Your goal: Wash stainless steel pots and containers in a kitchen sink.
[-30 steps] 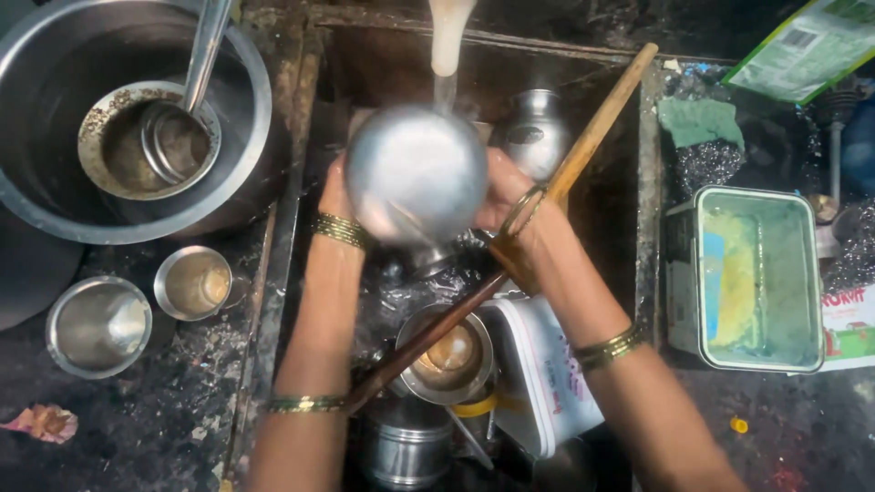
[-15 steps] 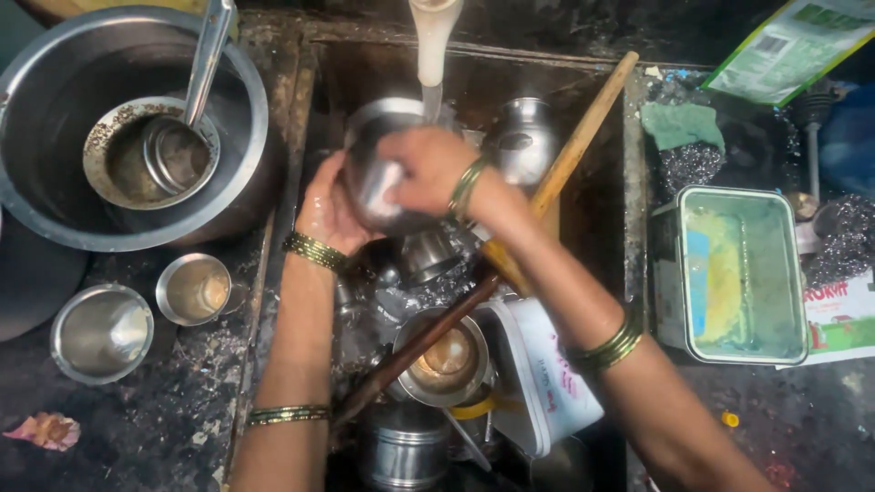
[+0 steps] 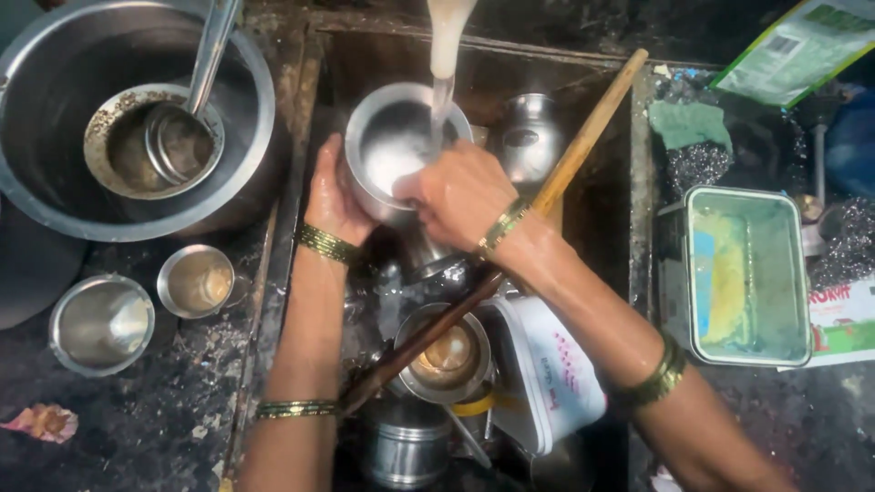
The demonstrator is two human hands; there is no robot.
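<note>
Steel tumbler (image 3: 396,146) under the tap stream, over the sink. Your left hand (image 3: 335,196) cups its wall; right hand (image 3: 456,193) fingers curl over the rim. Wet, slippery, light, rigid: grip wall, not rim.

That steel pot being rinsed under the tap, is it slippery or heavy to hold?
Probably slippery: the steel pot is smooth, shiny and wet under the water stream. That may be why the left hand cups its side while the right hand grips the rim. It is likely getting heavier as water collects inside.
</note>
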